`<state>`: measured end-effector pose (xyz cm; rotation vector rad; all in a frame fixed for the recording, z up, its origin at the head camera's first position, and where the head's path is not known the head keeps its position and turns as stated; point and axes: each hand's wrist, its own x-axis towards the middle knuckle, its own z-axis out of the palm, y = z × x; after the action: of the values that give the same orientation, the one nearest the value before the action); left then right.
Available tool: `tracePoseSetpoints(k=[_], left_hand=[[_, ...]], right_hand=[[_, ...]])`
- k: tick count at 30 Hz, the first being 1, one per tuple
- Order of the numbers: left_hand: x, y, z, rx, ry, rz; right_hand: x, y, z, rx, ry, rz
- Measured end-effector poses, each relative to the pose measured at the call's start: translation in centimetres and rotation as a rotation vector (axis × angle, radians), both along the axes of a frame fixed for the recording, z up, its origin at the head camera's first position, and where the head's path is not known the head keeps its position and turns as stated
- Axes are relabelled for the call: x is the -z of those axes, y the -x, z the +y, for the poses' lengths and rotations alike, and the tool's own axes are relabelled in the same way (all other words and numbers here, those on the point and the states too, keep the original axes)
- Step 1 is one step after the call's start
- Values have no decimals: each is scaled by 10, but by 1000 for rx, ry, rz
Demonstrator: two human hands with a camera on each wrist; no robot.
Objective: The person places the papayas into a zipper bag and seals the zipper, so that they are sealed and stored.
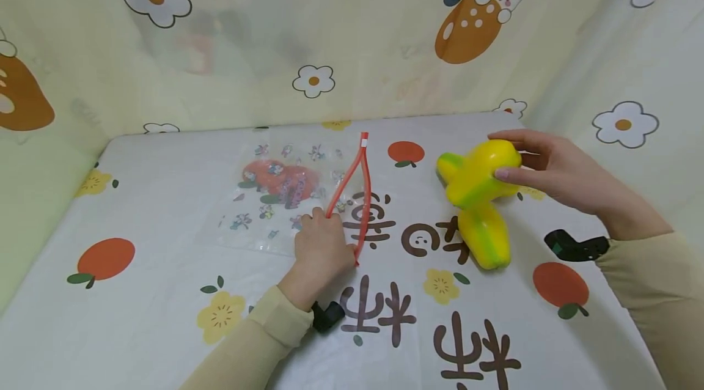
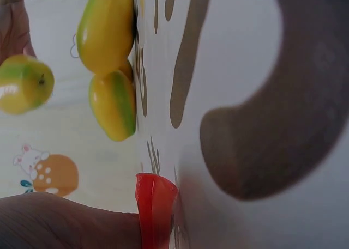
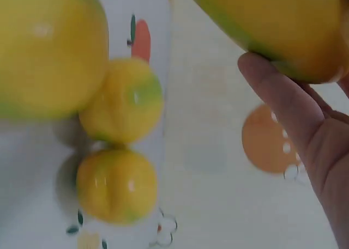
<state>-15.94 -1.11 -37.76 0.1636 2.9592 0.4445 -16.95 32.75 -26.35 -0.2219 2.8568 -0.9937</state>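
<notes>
A clear printed zip bag (image 1: 275, 194) lies flat, its red zip strip (image 1: 365, 194) spread into a narrow loop at the right-hand mouth. My left hand (image 1: 321, 246) grips the near side of that mouth, and in the left wrist view its thumb (image 2: 71, 222) lies against the red strip (image 2: 155, 205). At the right, my right hand (image 1: 544, 161) holds a smooth yellow-green fruit (image 1: 497, 156) by its end, raised over the others. Below it, more such fruits lie close together, one of them nearest me (image 1: 485, 237). The right wrist view shows the held fruit (image 3: 294, 31) at the fingertips.
The tablecloth (image 1: 165, 304) is white with printed oranges, flowers and brown characters. A cream patterned curtain (image 1: 231, 90) rises behind the table's far edge, with more cloth at both sides. Black camera mounts (image 1: 574, 246) sit on my wrists.
</notes>
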Motion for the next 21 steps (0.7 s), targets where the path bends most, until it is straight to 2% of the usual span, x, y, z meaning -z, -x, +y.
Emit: tracePoseSetpoints(k=[5,11,16,21], left_hand=[[-2,0,1,-1,-8,-16],[-3,2,2,-6,-11,-49],[-3,3,2,-2,-2,-61],[-3,3,3,0,13,-65]], right_hand=[[6,12,-40,-21,56,-21],[27,27,-81,-33,100,-107],[45,39,-103,3,124,-178],[55,48,-115,54,167,-223]])
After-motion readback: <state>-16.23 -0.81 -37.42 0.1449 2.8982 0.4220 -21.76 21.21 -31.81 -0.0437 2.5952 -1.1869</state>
